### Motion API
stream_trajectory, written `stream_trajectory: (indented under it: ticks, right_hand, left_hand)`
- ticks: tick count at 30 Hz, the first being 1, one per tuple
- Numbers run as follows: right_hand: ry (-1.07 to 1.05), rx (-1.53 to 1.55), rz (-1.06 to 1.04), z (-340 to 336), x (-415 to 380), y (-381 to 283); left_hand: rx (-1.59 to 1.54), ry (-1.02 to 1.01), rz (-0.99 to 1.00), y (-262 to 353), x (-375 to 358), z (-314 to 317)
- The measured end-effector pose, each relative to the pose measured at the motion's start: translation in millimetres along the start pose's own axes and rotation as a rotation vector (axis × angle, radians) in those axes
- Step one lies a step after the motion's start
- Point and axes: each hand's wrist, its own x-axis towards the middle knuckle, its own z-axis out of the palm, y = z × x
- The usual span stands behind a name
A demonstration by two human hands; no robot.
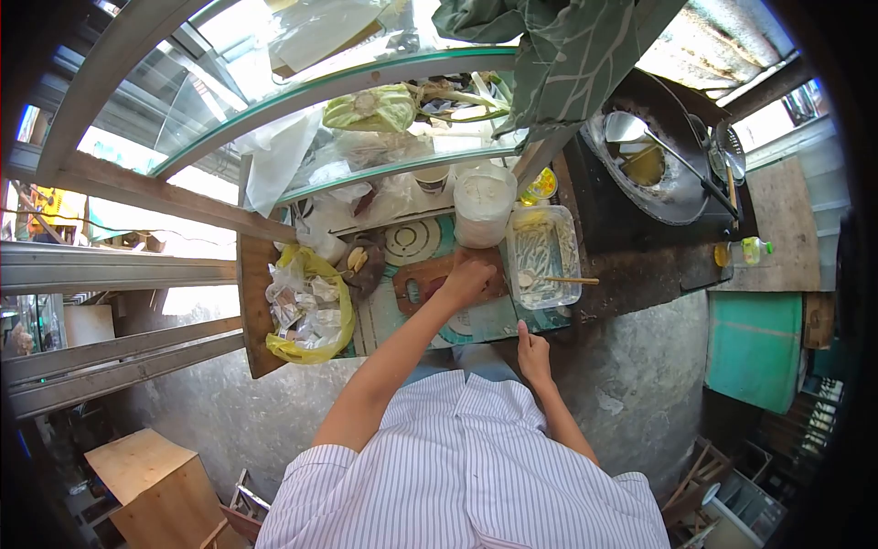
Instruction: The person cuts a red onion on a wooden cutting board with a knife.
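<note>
My left hand (470, 279) reaches over the brown wooden cutting board (430, 277), its fingers curled in at the lower edge of a cloudy plastic tub (486, 209) with white contents. What those fingers grip, I cannot tell. Close to the table's front edge, my right hand (533, 355) is a loose fist with its thumb pointing up and nothing showing in it. Just beyond it lies a clear rectangular container (562, 240) smeared with pale paste. A spoon with a wooden handle (569, 280) rests across that container.
A yellow plastic bag (346, 325) full of wrappers sits at the table's left, beside a dark bag (366, 273). Glass shelving (320, 82) with cabbage (370, 110) rises behind. At right stands a large wok (672, 188) holding a ladle (626, 128). A green cloth (572, 69) hangs overhead.
</note>
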Motion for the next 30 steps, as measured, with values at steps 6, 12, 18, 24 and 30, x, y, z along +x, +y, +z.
stream_trajectory:
  ticks: [6, 12, 18, 24, 30]
  right_hand:
    - [-0.039, -0.014, -0.053, 8.9, 9.4, -3.1]
    - [0.003, 0.144, -0.081, 13.2, 17.2, -2.2]
    - [-0.007, 0.016, -0.025, 18.0, 17.8, -1.5]
    - [-0.121, -0.32, 0.064, 29.1, 17.3, -2.1]
    - [-0.168, -0.293, 0.12, 25.8, 20.8, -9.3]
  left_hand:
    - [-0.044, -0.033, -0.061, 4.4, -3.9, 6.7]
    - [-0.363, 0.343, -0.231, 8.1, -39.0, -74.9]
    - [-0.203, 0.83, -0.663, -22.4, -168.8, -174.4]
    - [0.091, 0.796, -0.89, -49.8, -250.1, -165.0]
    - [0.336, 0.731, -0.642, -5.7, -191.0, -148.7]
